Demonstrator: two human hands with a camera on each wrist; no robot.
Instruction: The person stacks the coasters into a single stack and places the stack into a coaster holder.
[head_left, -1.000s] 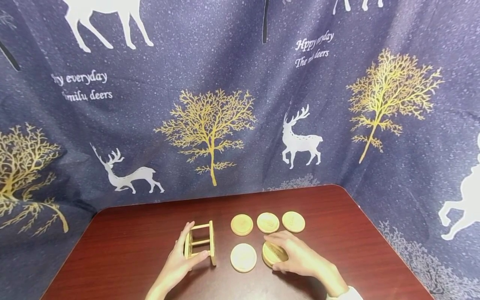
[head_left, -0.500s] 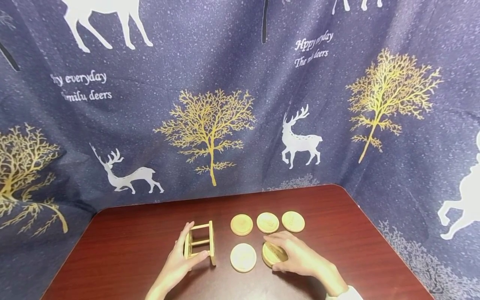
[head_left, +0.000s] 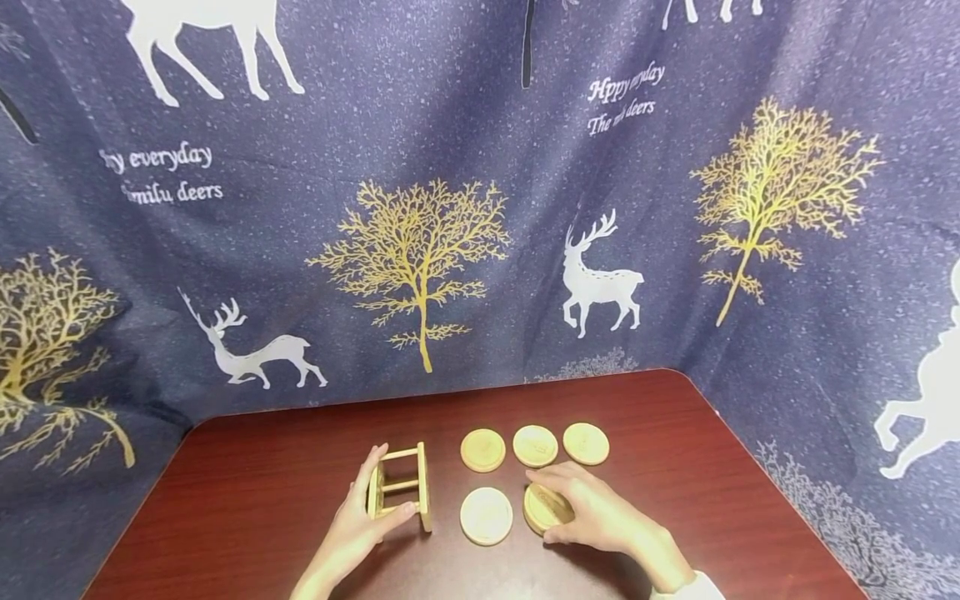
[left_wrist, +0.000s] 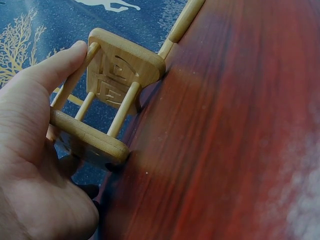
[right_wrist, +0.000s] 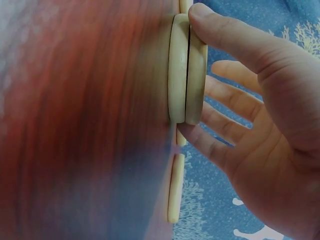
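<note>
My left hand grips a small wooden coaster holder with two end panels joined by rods. It stands on the table left of the coasters. In the left wrist view, carved marks show on the holder's far panel, and a finger lies along one rod. My right hand pinches a round wooden coaster by its edges, thumb on the near side and fingers on the far side. The right wrist view shows this upper coaster lying on a lower coaster, which rests on the table.
One pale coaster lies between the holder and the stack. Behind are three more in a row: a left coaster, a middle coaster and a right coaster. A patterned blue cloth hangs behind the reddish-brown table.
</note>
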